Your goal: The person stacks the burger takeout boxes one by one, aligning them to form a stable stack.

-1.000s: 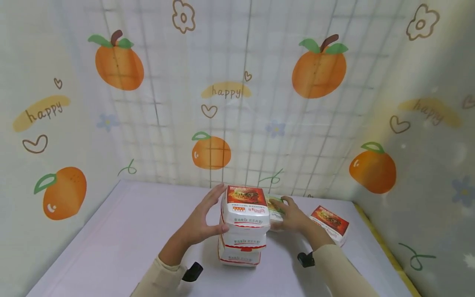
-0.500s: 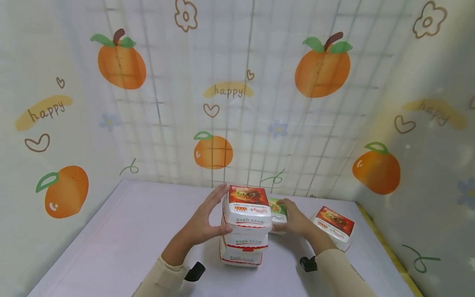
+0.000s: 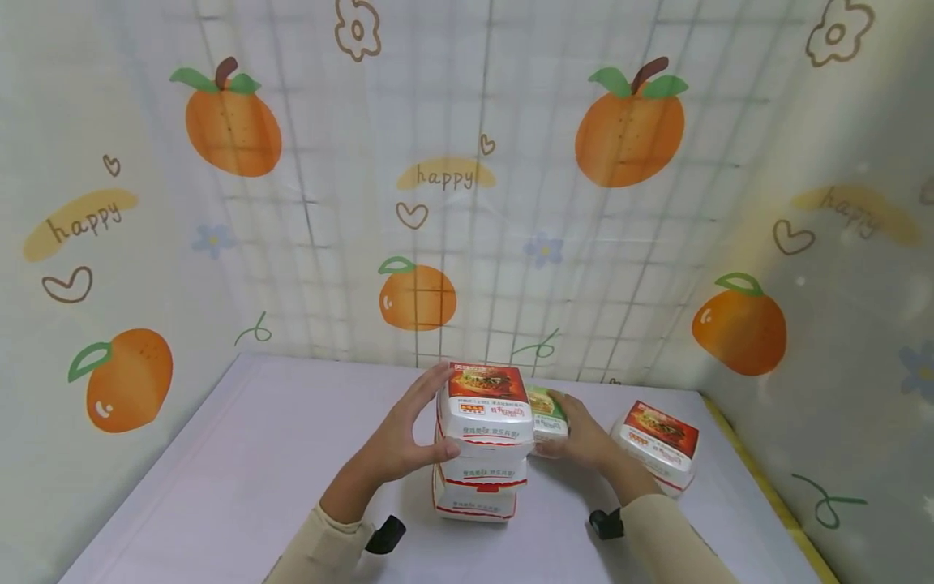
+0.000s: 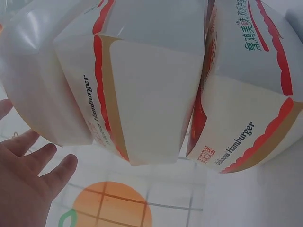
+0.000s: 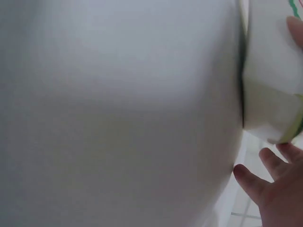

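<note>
A stack of three white hamburger boxes [image 3: 477,422] stands on the table, its top lid printed with a burger on red. My left hand [image 3: 397,442] spreads along the left of the top box, thumb across the front corner and fingers toward the back. In the left wrist view, those fingers [image 4: 54,170] look nearly straight beside the box's side. Just right of the stack and partly behind it is a green-topped hamburger box [image 3: 546,410]. My right hand [image 3: 584,438] grips it, thumb in front and fingers over its right side; the stack hides its left part.
Another red-topped hamburger box [image 3: 660,430] lies to the right, beyond my right forearm, which covers its near corner. A pale tablecloth [image 3: 241,478] covers the table. A curtain with oranges [image 3: 416,300] hangs behind. A blurred white surface [image 5: 123,113] fills much of the right wrist view.
The green-topped box has shifted slightly under my right hand, and more of its front shows. The right-hand red-topped box has moved a little to the right. Left hand and stack stay nearly still.
</note>
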`<state>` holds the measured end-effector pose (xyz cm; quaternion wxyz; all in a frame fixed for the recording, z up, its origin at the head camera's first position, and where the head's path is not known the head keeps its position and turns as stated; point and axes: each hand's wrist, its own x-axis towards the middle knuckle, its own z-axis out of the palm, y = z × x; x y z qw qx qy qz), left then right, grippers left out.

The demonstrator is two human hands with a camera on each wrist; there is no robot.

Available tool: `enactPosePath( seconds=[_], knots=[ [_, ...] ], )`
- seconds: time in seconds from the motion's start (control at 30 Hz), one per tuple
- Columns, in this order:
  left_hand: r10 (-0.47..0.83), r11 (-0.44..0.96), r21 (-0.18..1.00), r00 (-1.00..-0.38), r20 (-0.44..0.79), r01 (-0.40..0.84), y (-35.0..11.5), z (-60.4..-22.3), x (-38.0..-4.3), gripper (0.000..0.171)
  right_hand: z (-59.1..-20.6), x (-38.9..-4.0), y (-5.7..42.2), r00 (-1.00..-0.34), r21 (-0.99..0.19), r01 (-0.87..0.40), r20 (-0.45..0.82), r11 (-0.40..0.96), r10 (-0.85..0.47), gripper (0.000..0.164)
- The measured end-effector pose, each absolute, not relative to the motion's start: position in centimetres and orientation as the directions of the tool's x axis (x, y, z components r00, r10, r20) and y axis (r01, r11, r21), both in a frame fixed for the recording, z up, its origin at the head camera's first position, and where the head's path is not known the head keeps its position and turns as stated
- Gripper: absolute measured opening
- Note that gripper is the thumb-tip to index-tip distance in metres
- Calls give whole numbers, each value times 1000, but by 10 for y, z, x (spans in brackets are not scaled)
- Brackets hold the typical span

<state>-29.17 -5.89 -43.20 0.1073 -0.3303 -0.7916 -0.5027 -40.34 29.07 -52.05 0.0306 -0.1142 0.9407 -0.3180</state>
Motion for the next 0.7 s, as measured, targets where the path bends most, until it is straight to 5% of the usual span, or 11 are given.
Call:
enactPosePath(
  seconds=[0.33, 0.7],
  knots=[
    [401, 303, 713, -763, 507, 633, -54, -429, -292, 92, -506, -403, 297, -992, -651, -122, 51, 750, -117, 126],
    [337, 351, 724, -802, 493, 593, -61, -428, -288, 90, -472, -390, 305, -990, -678, -134, 127, 723, -64, 120]
  ],
)
